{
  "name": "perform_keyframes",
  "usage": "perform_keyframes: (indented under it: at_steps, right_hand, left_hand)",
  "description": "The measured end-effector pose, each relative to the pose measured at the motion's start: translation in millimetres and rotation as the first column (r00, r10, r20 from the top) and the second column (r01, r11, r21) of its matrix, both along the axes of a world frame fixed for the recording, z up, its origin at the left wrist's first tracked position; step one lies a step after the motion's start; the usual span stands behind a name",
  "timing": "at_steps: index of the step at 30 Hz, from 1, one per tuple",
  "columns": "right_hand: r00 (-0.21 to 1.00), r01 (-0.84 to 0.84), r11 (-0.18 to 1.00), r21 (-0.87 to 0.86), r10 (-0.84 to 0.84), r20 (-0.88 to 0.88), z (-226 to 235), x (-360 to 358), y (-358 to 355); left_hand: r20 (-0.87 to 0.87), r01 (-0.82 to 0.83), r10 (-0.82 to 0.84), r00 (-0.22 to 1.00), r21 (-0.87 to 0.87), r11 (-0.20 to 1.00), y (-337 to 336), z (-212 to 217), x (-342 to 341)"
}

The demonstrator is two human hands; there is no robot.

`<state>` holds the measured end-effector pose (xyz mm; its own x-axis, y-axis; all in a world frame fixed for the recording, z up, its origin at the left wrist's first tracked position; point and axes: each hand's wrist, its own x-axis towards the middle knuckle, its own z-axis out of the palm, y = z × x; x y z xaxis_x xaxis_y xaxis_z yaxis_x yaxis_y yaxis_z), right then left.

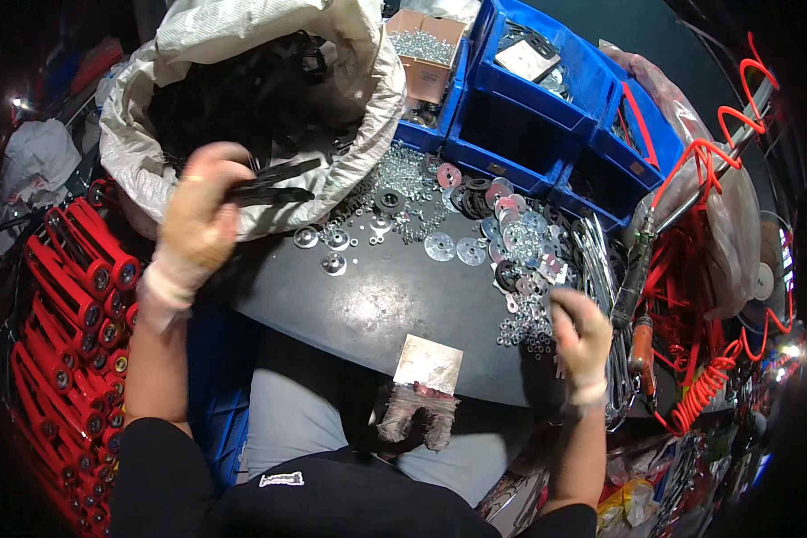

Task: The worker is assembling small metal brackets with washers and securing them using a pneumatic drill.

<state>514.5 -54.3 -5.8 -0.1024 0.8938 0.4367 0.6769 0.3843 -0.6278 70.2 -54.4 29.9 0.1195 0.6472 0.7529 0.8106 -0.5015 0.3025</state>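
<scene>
My left hand [200, 211], in a pale glove, is closed round some dark, elongated black parts [282, 184]. It hovers at the near rim of a white woven sack [139, 108], which is full of black pieces [242, 99]. My right hand [583, 334], also gloved, has its fingers curled together at the right edge of a heap of metal washers [516, 229] and small nuts [522, 336]. Whatever may be between its fingertips is too small to make out. Near my lap, a square metal plate [429, 363] sits on a cloth-wrapped fixture [419, 417] at the table's front edge.
Blue bins [520, 134] stand at the back, beside a cardboard box [424, 58] of small hardware. Red tubular parts [72, 359] are stacked at left. On the right are an orange-handled tool [642, 345], a coiled red air hose [704, 381] and thin metal rods [594, 260].
</scene>
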Motion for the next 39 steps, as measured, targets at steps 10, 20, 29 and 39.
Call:
perform_keyframes:
  at_steps: [10, 20, 29, 39]
  right_hand:
    - [0.998, 0.042, 0.727, -0.685, -0.002, 0.060, -11.2, -15.9, 105.0]
    - [0.997, -0.071, 0.967, -0.245, 0.064, -0.037, 8.8, 14.1, 79.6]
    - [0.794, 0.216, 0.972, -0.096, -0.117, 0.597, -11.7, 6.5, 66.7]
    - [0.273, -0.366, 0.921, -0.131, -0.028, -0.962, 17.9, -148.8, -62.0]
  left_hand:
    - [0.895, 0.927, 0.288, -0.340, 0.371, -0.058, -121.0, -9.8, 124.2]
    - [0.948, 0.909, 0.205, -0.242, 0.148, 0.389, -91.9, -33.8, 131.8]
    - [0.987, 0.869, 0.139, 0.077, -0.135, 0.476, -47.9, -45.1, 147.0]
    - [0.976, 0.741, -0.069, 0.208, -0.111, 0.663, -55.3, -46.5, 179.7]
